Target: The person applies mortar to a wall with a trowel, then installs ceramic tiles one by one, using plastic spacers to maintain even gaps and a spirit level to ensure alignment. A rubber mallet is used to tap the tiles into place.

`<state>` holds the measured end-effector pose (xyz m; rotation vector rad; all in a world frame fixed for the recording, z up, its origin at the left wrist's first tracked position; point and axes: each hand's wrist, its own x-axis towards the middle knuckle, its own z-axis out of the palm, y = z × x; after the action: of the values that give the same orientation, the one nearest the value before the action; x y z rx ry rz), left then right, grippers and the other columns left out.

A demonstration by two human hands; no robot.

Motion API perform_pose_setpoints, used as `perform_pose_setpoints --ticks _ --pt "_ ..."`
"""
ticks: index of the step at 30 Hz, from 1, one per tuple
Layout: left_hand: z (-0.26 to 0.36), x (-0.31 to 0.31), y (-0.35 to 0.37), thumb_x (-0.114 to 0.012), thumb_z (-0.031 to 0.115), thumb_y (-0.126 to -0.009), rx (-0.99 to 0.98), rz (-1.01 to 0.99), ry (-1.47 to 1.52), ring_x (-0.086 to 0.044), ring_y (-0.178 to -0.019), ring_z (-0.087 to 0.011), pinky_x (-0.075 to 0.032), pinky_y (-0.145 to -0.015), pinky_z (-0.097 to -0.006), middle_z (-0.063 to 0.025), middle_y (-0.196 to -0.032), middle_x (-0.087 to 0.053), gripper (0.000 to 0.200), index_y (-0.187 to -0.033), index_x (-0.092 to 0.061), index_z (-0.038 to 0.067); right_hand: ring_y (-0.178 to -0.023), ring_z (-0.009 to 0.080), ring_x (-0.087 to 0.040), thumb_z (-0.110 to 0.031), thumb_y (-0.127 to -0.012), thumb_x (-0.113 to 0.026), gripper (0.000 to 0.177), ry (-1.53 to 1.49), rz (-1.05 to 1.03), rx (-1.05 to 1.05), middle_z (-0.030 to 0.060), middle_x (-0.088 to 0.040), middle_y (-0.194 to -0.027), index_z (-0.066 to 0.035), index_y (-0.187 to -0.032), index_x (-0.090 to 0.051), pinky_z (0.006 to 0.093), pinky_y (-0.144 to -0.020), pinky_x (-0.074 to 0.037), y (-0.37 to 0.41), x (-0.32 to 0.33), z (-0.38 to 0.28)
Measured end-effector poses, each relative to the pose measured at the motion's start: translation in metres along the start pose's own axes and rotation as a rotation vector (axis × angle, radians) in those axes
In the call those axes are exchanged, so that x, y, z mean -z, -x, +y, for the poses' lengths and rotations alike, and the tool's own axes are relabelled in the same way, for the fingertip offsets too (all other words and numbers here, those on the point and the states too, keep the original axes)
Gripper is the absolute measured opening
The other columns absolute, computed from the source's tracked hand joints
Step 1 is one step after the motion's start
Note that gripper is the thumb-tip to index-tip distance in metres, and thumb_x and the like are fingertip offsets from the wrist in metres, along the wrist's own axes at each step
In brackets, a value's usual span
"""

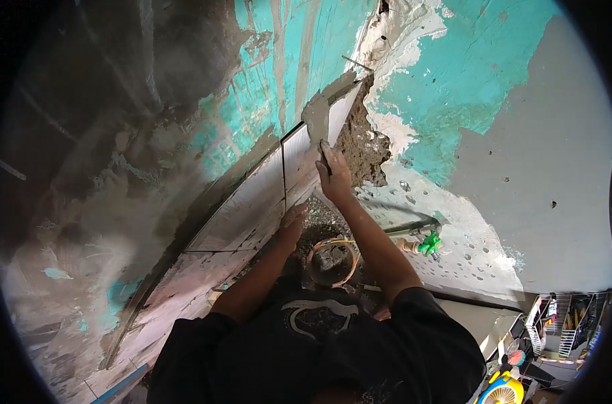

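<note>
My right hand [337, 176] is closed around the dark handle of what looks like a trowel. Its grey, mortar-smeared blade [316, 120] lies against the upper edge of the white wall tiles [298, 156]. Lower down, my left hand [292, 225] rests against the tile face near a joint, fingers stretched out and nothing seen in them. Grey mortar [346, 86] runs along the top edge of the tiles. To the right of the trowel, rough broken masonry [363, 145] shows in the wall corner.
Below my hands stands a round bucket [334, 277] with an orange hose or cable about its rim. A green valve [429, 244] sticks out from the pitted right wall. At the lower right are a yellow and blue fan [504, 390] and a white wire rack [567, 340].
</note>
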<state>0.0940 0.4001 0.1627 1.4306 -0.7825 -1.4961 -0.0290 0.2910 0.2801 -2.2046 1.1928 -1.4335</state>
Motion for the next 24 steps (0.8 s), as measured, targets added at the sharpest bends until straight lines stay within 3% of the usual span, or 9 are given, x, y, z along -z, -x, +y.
perform_pose_setpoints --ticks 3,6,9,12,15,19,24 --pt "0.000 0.010 0.006 -0.052 0.017 -0.086 0.014 -0.009 0.005 -0.049 -0.094 -0.0110 -0.038 -0.077 -0.0264 0.0007 -0.115 -0.056 0.033 -0.119 -0.055 0.011 -0.091 0.0360 -0.055 -0.006 -0.084 -0.055 0.042 0.027 -0.060 -0.002 0.0190 -0.054 -0.102 -0.005 -0.126 -0.048 0.0379 -0.077 -0.046 0.018 0.027 0.002" --pt "-0.006 0.018 0.003 -0.052 0.017 -0.085 0.073 0.005 -0.009 -0.050 -0.098 -0.0121 -0.038 -0.078 -0.0273 -0.0003 -0.114 -0.057 0.034 -0.118 -0.054 0.010 -0.084 0.0277 -0.057 -0.006 -0.086 -0.052 0.044 0.055 -0.098 -0.118 0.0160 -0.057 -0.098 -0.004 -0.129 -0.044 0.0354 -0.072 -0.046 0.049 0.052 0.002" --pt "-0.023 0.024 0.005 -0.053 0.018 -0.084 0.135 0.006 -0.020 -0.051 -0.100 -0.0133 -0.038 -0.080 -0.0284 -0.0014 -0.113 -0.057 0.036 -0.119 -0.053 0.010 -0.072 0.0159 -0.057 -0.008 -0.088 -0.048 0.046 -0.432 -0.050 -0.601 0.0100 -0.058 -0.095 -0.005 -0.134 -0.040 0.0256 -0.057 -0.047 0.042 0.077 -0.022" --pt "-0.032 0.027 0.008 -0.054 0.018 -0.083 0.139 -0.035 -0.032 -0.051 -0.101 -0.0145 -0.038 -0.080 -0.0294 -0.0023 -0.114 -0.057 0.039 -0.121 -0.052 0.010 -0.059 0.0086 -0.053 -0.010 -0.090 -0.046 0.048 -0.756 -0.027 -0.844 0.0055 -0.058 -0.092 -0.007 -0.136 -0.036 0.0186 -0.044 -0.042 -0.017 0.105 -0.073" --pt "-0.034 0.019 0.010 -0.054 0.018 -0.082 0.123 -0.087 -0.048 -0.052 -0.101 -0.0155 -0.039 -0.081 -0.0302 -0.0029 -0.114 -0.057 0.040 -0.121 -0.052 0.009 -0.055 0.0092 -0.052 -0.011 -0.090 -0.046 0.047 -0.796 -0.053 -0.802 0.0054 -0.057 -0.086 -0.007 -0.135 -0.036 0.0198 -0.039 -0.042 -0.054 0.103 -0.079" --pt "-0.028 0.016 0.016 -0.054 0.018 -0.082 0.144 -0.097 -0.031 -0.052 -0.101 -0.0159 -0.040 -0.080 -0.0307 -0.0032 -0.114 -0.058 0.040 -0.121 -0.052 0.007 -0.050 0.0094 -0.051 -0.012 -0.090 -0.046 0.040 -0.642 -0.235 -0.888 0.0056 -0.058 -0.083 -0.002 -0.129 -0.042 0.0202 -0.034 -0.042 -0.070 0.092 -0.097" --pt "-0.034 0.021 0.016 -0.054 0.018 -0.082 0.153 -0.078 0.019 -0.052 -0.100 -0.0158 -0.040 -0.080 -0.0305 -0.0034 -0.112 -0.059 0.038 -0.119 -0.053 0.008 -0.050 0.0097 -0.052 -0.014 -0.089 -0.047 0.043 -0.815 -0.285 -0.919 0.0079 -0.059 -0.085 -0.002 -0.130 -0.040 0.0208 -0.034 -0.041 -0.053 0.089 -0.148"
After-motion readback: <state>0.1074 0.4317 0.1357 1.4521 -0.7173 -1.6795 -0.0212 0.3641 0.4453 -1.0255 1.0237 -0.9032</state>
